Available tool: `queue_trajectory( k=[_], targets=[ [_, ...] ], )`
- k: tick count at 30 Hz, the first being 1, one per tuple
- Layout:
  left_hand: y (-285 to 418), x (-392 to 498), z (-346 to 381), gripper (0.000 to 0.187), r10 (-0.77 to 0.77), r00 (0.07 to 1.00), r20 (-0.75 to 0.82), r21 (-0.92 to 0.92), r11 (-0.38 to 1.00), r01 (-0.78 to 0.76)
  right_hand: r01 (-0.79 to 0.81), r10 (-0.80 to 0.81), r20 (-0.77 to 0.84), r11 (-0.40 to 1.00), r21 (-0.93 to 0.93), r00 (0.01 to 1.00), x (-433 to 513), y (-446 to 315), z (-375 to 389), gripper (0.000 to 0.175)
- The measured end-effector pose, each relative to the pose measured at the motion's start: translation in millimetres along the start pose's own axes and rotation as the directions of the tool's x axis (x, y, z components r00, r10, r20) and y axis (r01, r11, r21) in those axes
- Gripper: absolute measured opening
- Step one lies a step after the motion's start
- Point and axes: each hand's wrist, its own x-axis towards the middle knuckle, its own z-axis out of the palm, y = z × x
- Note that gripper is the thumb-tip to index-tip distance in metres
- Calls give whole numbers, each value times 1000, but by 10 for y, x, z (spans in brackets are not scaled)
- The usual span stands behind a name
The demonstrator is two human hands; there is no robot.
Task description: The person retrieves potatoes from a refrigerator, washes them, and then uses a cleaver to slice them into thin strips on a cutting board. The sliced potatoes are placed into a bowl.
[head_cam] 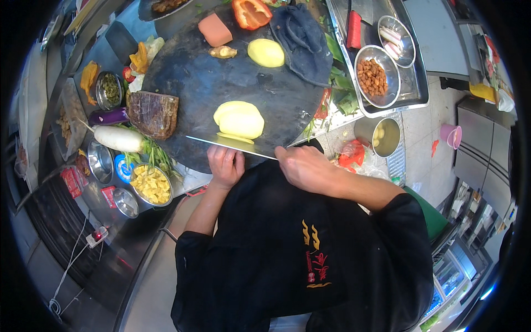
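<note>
My right hand grips the handle end of a kitchen knife, whose wide blade reaches left across the near part of a round dark cutting board. Just beyond the blade lies a sliced peeled potato, its thin slices overlapping. My left hand is on the near side of the blade, fingers curled; whether it touches the knife or holds anything cannot be told. A second peeled potato piece lies farther back, beside a ginger piece and a pink block.
A red bell pepper half and a dark cloth lie at the board's back. Left are a brown block, a white radish and a bowl of yellow cubes. A metal tray with bowls stands right.
</note>
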Motion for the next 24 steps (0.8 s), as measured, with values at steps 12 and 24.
queue_trajectory(
  k=[12, 24],
  targets=[
    [9, 71, -9, 28, -6, 1000, -12, -61, 998, 6, -34, 34, 19, 999, -15, 999, 49, 51, 86, 9],
    [15, 73, -17, 24, -32, 999, -28, -92, 995, 29, -35, 36, -16, 999, 28, 999, 162, 222, 152, 15]
  ],
)
